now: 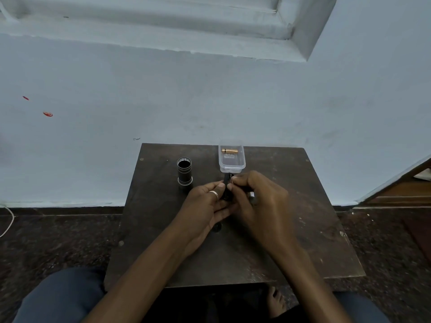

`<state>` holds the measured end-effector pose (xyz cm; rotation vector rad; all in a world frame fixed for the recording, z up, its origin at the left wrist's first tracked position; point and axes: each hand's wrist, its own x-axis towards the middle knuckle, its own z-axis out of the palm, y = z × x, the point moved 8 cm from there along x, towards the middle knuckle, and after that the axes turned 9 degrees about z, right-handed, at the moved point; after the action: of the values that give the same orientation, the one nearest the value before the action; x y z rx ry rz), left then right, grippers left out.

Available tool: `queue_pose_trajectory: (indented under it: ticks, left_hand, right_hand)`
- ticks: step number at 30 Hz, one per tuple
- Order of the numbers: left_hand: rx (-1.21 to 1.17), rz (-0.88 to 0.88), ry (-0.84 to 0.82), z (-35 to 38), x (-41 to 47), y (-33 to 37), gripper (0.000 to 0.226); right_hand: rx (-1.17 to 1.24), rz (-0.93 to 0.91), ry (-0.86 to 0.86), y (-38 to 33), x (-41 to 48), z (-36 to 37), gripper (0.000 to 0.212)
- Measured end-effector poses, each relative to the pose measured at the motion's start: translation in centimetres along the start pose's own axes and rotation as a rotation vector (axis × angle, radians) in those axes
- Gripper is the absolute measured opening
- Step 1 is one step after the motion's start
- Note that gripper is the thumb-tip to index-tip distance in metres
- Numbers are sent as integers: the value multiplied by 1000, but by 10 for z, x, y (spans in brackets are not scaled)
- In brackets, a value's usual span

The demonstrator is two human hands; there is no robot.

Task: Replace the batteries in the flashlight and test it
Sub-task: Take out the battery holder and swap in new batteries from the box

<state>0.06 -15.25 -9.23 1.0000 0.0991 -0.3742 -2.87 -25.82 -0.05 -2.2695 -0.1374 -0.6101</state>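
Both hands meet over the middle of the small dark table (303,229). My left hand (205,206), a ring on one finger, grips a black battery holder (226,190) held upright. My right hand (258,201) pinches the top of the same holder with its fingertips. The black flashlight body (184,171) stands upright and open-ended on the table, to the left of my hands. A clear plastic box (232,164) at the table's far edge holds a gold battery (229,151). A small dark piece (251,196) lies on the table beside my right hand, blurred.
The table stands against a pale blue wall (210,101). A small round dark cap (217,227) lies on the table under my wrists. Dark speckled floor surrounds the table; my knees and a bare foot (276,301) show at the bottom. A wooden frame is at far right.
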Motion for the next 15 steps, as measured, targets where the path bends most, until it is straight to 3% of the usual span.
queue_pose_trajectory:
  ticks: [8, 15]
  left_hand:
    - [24, -2, 26, -1, -1, 1, 28]
    - [-16, -1, 13, 2, -1, 6, 27]
  right_hand:
    - [19, 8, -109, 8, -2, 10, 8]
    - [140, 305, -188, 32, 3, 14, 54]
